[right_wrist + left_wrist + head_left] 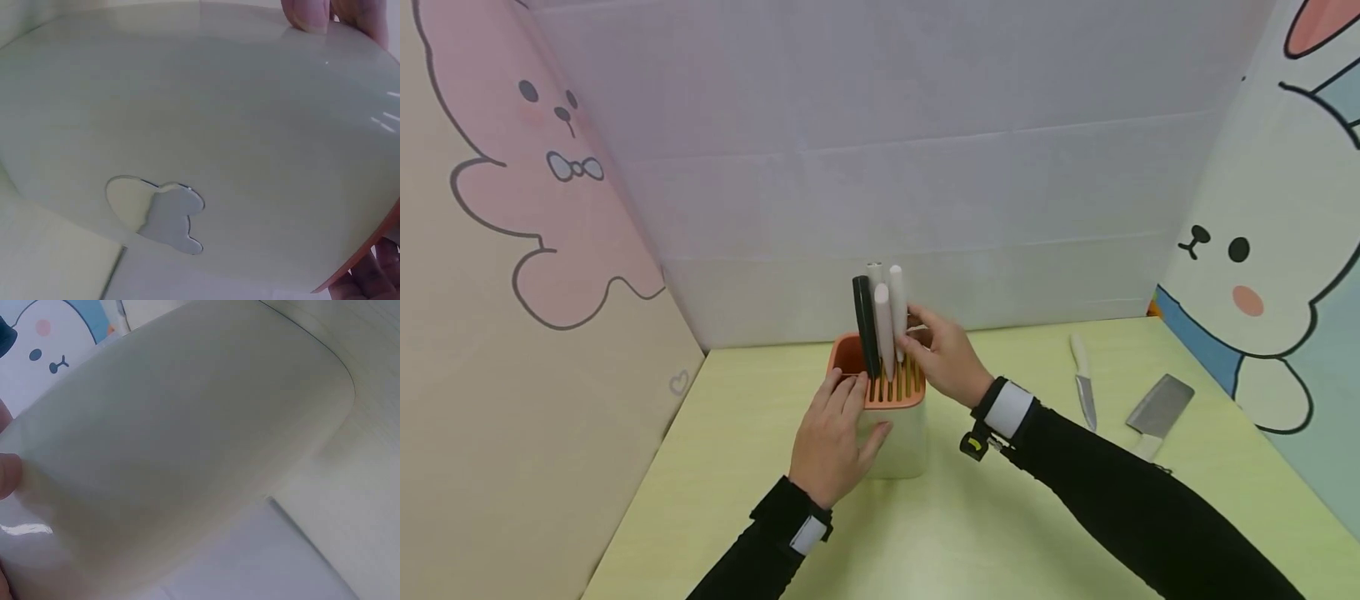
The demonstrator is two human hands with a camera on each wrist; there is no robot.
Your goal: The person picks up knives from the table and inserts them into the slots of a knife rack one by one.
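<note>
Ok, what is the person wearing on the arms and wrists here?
Both arms are in long black sleeves. The left hand has a black wrist strap with a white patch. The right hand has a white band with black edging at the wrist, and a small black device with a yellow mark hanging beneath it. Both hands are bare, with no gloves.

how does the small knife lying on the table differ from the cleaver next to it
The small white-handled knife has a narrow, pointed blade; the grey steel cleaver has a broad rectangular blade. The small knife's white handle points towards the back wall, while the cleaver's pale handle points towards the near edge of the table. The small knife lies nearer the cream knife block with the orange slotted top. Both lie flat on the yellow-green table, untouched by either hand.
</note>
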